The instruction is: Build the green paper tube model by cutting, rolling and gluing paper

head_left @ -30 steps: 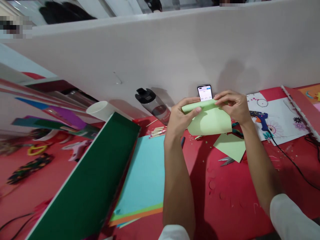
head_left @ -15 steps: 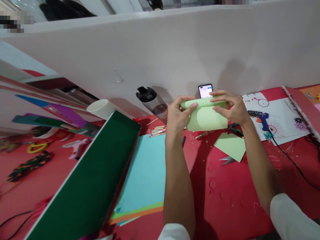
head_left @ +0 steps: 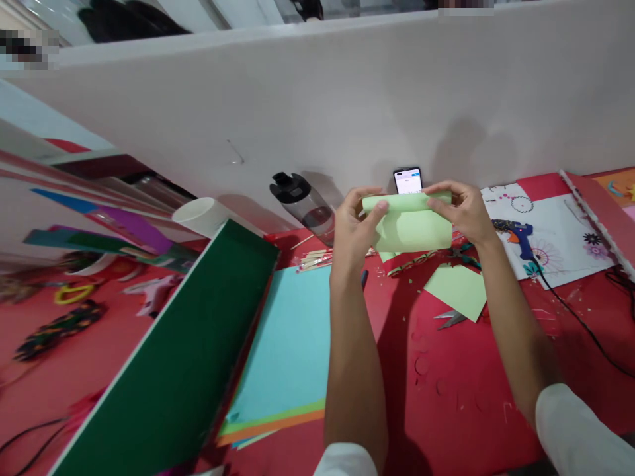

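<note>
A light green sheet of paper (head_left: 415, 230) is held up above the red table, its upper edge curled into a roll. My left hand (head_left: 358, 215) pinches the left end of that roll, thumb in front and fingers behind. At the right end, my right hand (head_left: 459, 206) grips it between thumb and fingers. Just behind the paper a phone (head_left: 408, 180) with a lit screen leans on the white wall. Below lies a second light green piece of paper (head_left: 459, 291), partly over scissors (head_left: 450, 320).
Coloured sheets (head_left: 282, 344) and a green board (head_left: 173, 357) lie to the left. A dark-lidded bottle (head_left: 302, 201) and wooden sticks (head_left: 313, 259) are near the wall (head_left: 317, 99). A blue glue gun (head_left: 520, 237) with a cord rests on patterned paper (head_left: 565, 231) at right.
The paper's top edge has gone from a loose fold to a narrower, tighter roll. My right fingers have come down and closed on its right end, and the hanging part looks slightly shorter.
</note>
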The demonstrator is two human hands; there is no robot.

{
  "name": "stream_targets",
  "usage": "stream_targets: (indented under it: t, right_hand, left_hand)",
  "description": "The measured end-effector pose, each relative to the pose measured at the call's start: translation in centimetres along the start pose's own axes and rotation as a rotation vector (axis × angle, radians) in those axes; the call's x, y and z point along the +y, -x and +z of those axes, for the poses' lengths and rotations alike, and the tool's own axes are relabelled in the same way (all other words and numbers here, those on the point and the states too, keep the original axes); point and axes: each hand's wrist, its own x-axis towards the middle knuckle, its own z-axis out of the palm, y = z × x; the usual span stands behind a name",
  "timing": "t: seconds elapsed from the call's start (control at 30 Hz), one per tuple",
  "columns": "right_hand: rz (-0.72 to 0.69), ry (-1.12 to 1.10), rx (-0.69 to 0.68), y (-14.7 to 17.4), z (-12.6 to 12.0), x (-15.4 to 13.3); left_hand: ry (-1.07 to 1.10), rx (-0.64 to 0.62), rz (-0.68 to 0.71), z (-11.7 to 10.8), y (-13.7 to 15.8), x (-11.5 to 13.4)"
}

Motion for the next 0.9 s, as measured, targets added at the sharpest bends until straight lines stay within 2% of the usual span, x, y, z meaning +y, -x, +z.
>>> stream_targets:
  t: [0.23, 0.6, 0.9]
  right_hand:
    - [-0.017, -0.086, -0.021, 0.0, -1.0, 0.9]
    - [-0.015, -0.104, -0.130, 0.4, -1.7, 1.1]
    - [0.092, -0.092, -0.166, 0.7, -2.7, 0.5]
  left_hand:
    - [0.150, -0.144, -0.174, -2.1, -0.1, -1.3]
    - [0.050, -0.249, -0.280, -1.9, 0.3, -0.1]
    - [0.012, -0.277, -0.362, -1.9, 0.6, 0.7]
